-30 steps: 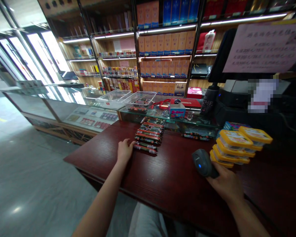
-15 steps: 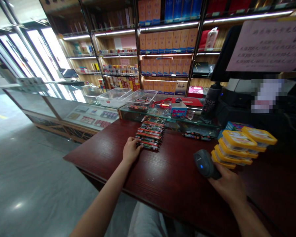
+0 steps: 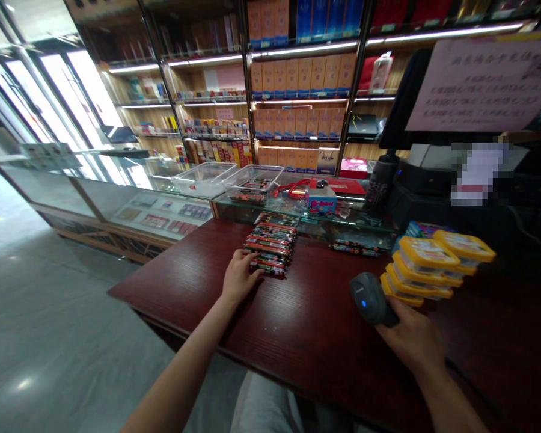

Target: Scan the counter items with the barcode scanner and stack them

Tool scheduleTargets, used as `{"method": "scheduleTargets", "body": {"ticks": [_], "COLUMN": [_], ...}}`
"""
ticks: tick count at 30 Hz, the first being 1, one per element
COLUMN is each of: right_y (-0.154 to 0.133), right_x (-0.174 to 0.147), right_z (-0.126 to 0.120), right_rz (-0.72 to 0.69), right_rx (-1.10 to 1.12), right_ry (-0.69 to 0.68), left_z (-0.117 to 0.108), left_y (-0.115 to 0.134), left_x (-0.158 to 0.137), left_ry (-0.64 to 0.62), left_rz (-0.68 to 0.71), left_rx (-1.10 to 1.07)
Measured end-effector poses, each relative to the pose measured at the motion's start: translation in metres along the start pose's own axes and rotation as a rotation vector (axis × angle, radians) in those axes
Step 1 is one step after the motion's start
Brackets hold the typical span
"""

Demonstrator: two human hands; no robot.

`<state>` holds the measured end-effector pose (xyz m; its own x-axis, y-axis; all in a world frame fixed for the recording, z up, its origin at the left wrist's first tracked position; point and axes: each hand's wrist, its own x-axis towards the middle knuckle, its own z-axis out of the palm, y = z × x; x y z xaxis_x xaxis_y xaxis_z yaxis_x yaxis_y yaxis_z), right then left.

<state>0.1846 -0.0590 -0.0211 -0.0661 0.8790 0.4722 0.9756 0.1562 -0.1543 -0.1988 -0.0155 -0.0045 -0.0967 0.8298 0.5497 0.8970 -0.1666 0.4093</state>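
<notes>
In the head view, resting the left hand (image 3: 241,278) at the left ends of a row of slim wrapped sticks (image 3: 271,248) on the dark red table (image 3: 306,319), thumb by the nearest sticks, fingers bent and slightly apart from it; apparently touching there, but impossible to tell whether pinching a stick or only pressing on the ends. Wrapping the right hand (image 3: 412,337) around the handle of a scanner (image 3: 367,299), fingers closed on it, blue light showing. Just beside that hand, yellow-lidded tubs (image 3: 426,255) in an uneven stack; farther back, near the glass counter, a small separate bunch of sticks (image 3: 358,248).

Could skew the near sticks or scatter the row by pressing too hard or unevenly at one end. Could also topple the tubs by swinging the scanner or right wrist into the stack, or snag the cable (image 3: 473,386) by pulling too far.

Hidden: stick ends under the left fingers, right palm, much of the scanner handle. Cut off: both forearms at the bottom, pink sign (image 3: 482,90) at the right. Hard to make out: wrapper print, exact number of sticks, anything under the pixelled patch below the sign
</notes>
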Motion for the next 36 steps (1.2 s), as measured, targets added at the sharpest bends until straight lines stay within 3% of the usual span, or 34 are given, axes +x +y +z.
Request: {"method": "scheduleTargets", "body": {"ticks": [6,13,18,22,26,31,33,36], "right_y": [-0.005,-0.012,-0.011,-0.01,-0.011,-0.012,-0.013,-0.016], "right_x": [0.006,0.012,0.013,0.014,0.015,0.015,0.015,0.015], "right_z": [-0.006,-0.011,-0.007,-0.006,-0.007,-0.009,-0.012,-0.016], "right_rz": [0.044,0.129,0.118,0.115,0.115,0.107,0.116,0.136], "right_rx": [0.017,0.046,0.101,0.107,0.123,0.115,0.106,0.112], "right_ry": [-0.035,-0.104,-0.138,-0.111,-0.11,-0.095,-0.099,-0.136], "left_z": [0.024,0.105,0.155,0.178,0.184,0.172,0.162,0.143], "left_y": [0.053,0.115,0.14,0.148,0.149,0.14,0.134,0.125], "left_x": [0.03,0.067,0.095,0.108,0.108,0.09,0.077,0.056], "left_ry": [-0.034,-0.242,-0.327,-0.366,-0.361,-0.343,-0.344,-0.38], "left_rz": [0.152,0.314,0.205,0.127,0.074,-0.029,-0.17,-0.471], "left_rx": [-0.054,-0.081,-0.134,-0.171,-0.194,-0.234,-0.334,-0.749]}}
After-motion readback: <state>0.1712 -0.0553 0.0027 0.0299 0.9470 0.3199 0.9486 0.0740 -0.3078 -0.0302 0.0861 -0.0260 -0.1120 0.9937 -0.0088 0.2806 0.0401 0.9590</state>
